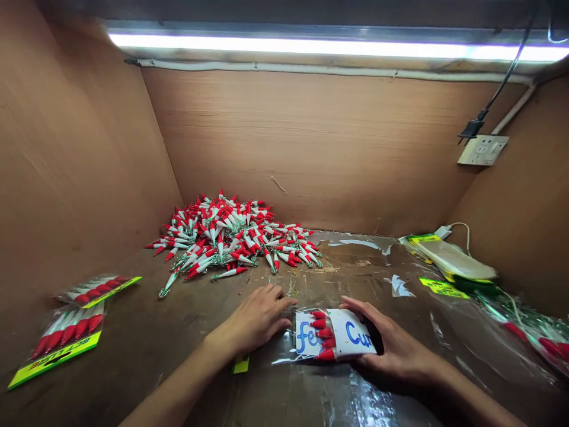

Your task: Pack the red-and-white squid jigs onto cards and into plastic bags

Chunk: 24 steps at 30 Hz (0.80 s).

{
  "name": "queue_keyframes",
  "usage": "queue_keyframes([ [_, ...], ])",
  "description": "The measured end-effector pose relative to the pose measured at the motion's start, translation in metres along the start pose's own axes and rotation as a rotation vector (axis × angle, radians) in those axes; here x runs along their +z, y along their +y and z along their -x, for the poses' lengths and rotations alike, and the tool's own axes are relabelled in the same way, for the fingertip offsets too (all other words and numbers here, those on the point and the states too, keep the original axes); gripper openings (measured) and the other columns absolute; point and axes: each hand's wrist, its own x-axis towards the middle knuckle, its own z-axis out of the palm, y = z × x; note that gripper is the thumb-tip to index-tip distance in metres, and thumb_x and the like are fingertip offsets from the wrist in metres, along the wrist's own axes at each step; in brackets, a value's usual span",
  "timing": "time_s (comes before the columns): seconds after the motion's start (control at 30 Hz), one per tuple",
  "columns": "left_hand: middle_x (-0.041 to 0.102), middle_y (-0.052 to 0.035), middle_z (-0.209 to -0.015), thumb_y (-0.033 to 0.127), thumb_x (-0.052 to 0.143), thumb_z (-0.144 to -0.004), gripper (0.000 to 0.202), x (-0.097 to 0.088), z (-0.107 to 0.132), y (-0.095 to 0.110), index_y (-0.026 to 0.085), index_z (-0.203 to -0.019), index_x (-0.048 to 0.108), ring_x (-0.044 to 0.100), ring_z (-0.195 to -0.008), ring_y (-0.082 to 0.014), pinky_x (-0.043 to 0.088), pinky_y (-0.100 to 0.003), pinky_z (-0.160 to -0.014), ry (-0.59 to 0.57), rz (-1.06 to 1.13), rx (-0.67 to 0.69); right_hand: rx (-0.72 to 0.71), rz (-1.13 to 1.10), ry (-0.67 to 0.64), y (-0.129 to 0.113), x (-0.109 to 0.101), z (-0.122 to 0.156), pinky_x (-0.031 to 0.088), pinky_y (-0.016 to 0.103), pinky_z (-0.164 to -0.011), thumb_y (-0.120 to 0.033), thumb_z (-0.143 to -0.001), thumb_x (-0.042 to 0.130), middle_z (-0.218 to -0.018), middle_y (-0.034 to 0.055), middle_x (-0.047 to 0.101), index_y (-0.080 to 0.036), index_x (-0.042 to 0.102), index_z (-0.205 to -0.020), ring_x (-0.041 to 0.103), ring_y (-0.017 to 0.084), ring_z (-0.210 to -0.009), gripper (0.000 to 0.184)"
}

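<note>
Brown board walls [311,142] enclose a dark brown tabletop [178,373] patched with glossy tape, seen from above. A bright light tube [311,48] runs across the top. Against the back wall, left of centre, a heap of red-and-white lures [226,234] with green hooked ends spreads over the table. At the right edge, a clear bag of similar lures [546,344] lies just in front of a stack of clear bags [462,259] with yellow strips.

Two bare hands reach in from the bottom. The right hand [395,341] is closed around a white sleeve [342,349] at front centre, fingers on its far edge and thumb on its near edge. The left hand [262,314] is half curled just left of it, thumb and forefinger apart; whether it touches the clear film there cannot be told.

At far left, two filled packs [66,332] with yellow strips lie overlapping. From the held sleeve, five red lure tips [328,333] point left over a white card [302,341] with blue handwriting. A wall socket [482,150] sits at upper right, a black plug [472,127] hanging beside it. A small yellow tab [240,365] lies below the left hand.
</note>
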Motion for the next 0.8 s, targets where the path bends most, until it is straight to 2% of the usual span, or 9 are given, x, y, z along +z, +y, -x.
queue_keyframes([
  [0.07,0.058,-0.0084,-0.119,0.035,0.061,-0.094,0.045,0.006,-0.002,0.007,0.030,-0.138,0.052,0.055,-0.108,-0.0275,0.045,-0.041,-0.095,0.045,-0.036,-0.004,0.015,-0.006,-0.028,-0.002,0.001,0.000,0.039,0.045,-0.110,-0.018,-0.069,0.072,-0.143,0.0099,0.049,-0.028,0.030,-0.152,0.050,0.029,-0.127,0.093],
  [0.2,0.057,-0.0103,-0.120,0.043,0.049,-0.099,0.043,0.025,-0.007,0.024,0.028,-0.140,0.050,0.057,-0.108,-0.0270,0.047,-0.041,-0.094,0.095,0.040,-0.071,-0.004,-0.005,-0.084,-0.005,0.004,0.000,0.039,0.045,-0.109,-0.017,-0.067,0.072,-0.142,0.0088,0.048,-0.030,0.031,-0.152,0.049,0.030,-0.127,0.095],
  [0.27,0.057,-0.0127,-0.125,0.045,0.044,-0.101,0.046,0.033,-0.010,0.034,0.026,-0.142,0.048,0.059,-0.110,-0.0284,0.048,-0.042,-0.094,0.094,0.068,-0.121,-0.014,-0.002,-0.101,-0.007,0.005,0.000,0.040,0.045,-0.108,-0.018,-0.066,0.074,-0.142,0.0087,0.048,-0.030,0.031,-0.151,0.049,0.030,-0.126,0.096],
  [0.33,0.061,-0.0132,-0.125,0.045,0.040,-0.101,0.046,0.037,-0.012,0.041,0.027,-0.143,0.048,0.062,-0.109,-0.0303,0.048,-0.044,-0.092,0.045,0.083,-0.153,-0.021,0.011,-0.111,-0.008,0.006,0.002,0.040,0.045,-0.107,-0.020,-0.066,0.075,-0.141,0.0083,0.048,-0.031,0.031,-0.152,0.050,0.030,-0.125,0.097],
  [0.43,0.073,-0.0090,-0.105,0.051,0.040,-0.100,0.043,0.033,-0.014,0.046,0.032,-0.135,0.056,0.068,-0.098,-0.0325,0.049,-0.044,-0.083,-0.031,0.086,-0.197,-0.029,0.030,-0.129,-0.011,0.008,0.004,0.039,0.044,-0.108,-0.022,-0.066,0.076,-0.142,0.0071,0.048,-0.033,0.029,-0.152,0.049,0.029,-0.126,0.099],
  [0.57,0.075,-0.0046,-0.085,0.056,0.046,-0.096,0.035,0.020,-0.014,0.049,0.036,-0.109,0.071,0.070,-0.085,-0.0322,0.045,-0.039,-0.072,-0.026,0.048,-0.236,-0.039,0.031,-0.132,-0.013,0.009,0.005,0.037,0.043,-0.110,-0.022,-0.067,0.075,-0.146,0.0067,0.046,-0.033,0.028,-0.153,0.047,0.029,-0.129,0.098],
  [0.67,0.074,-0.0029,-0.077,0.052,0.052,-0.093,0.028,0.013,-0.011,0.052,0.034,-0.099,0.073,0.069,-0.079,-0.0294,0.042,-0.034,-0.068,-0.025,0.060,-0.274,-0.063,0.039,-0.131,-0.013,0.011,0.006,0.035,0.044,-0.111,-0.024,-0.068,0.076,-0.147,0.0071,0.045,-0.032,0.029,-0.153,0.045,0.030,-0.131,0.098],
  [0.8,0.069,-0.0005,-0.075,0.036,0.047,-0.094,0.020,0.013,-0.006,0.056,0.028,-0.097,0.066,0.064,-0.071,-0.0212,0.037,-0.027,-0.063,-0.031,0.231,-0.275,-0.056,0.052,-0.132,-0.013,0.012,0.006,0.036,0.044,-0.111,-0.023,-0.068,0.076,-0.148,0.0064,0.045,-0.034,0.029,-0.152,0.045,0.029,-0.131,0.097],
])
